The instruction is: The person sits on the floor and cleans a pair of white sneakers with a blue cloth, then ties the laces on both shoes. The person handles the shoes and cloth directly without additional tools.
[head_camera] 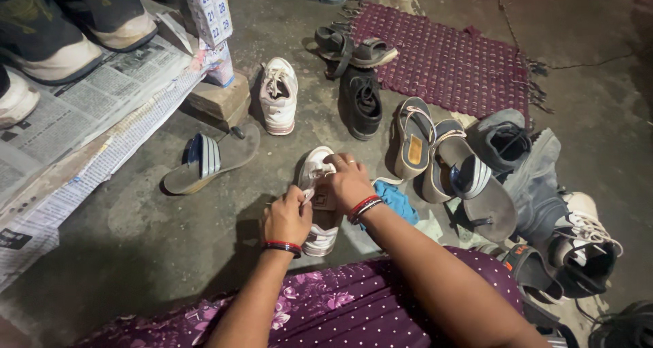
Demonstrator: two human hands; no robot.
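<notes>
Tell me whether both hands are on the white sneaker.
Yes. The left hand and the right hand both grip the white sneaker on the floor.

Dim light, strongest on the near middle of the concrete floor (pixel 156 232); the far right corner sinks to near black. Soft shadows fall left of the footwear. Slight wide-angle bending at the edges; focus is fairly sharp.

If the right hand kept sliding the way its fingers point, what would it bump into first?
Probably the striped slipper. The right hand lies on the white shoe, its fingers pointing left across the floor toward it. Depth is hard to judge, so it might pass just beyond.
</notes>
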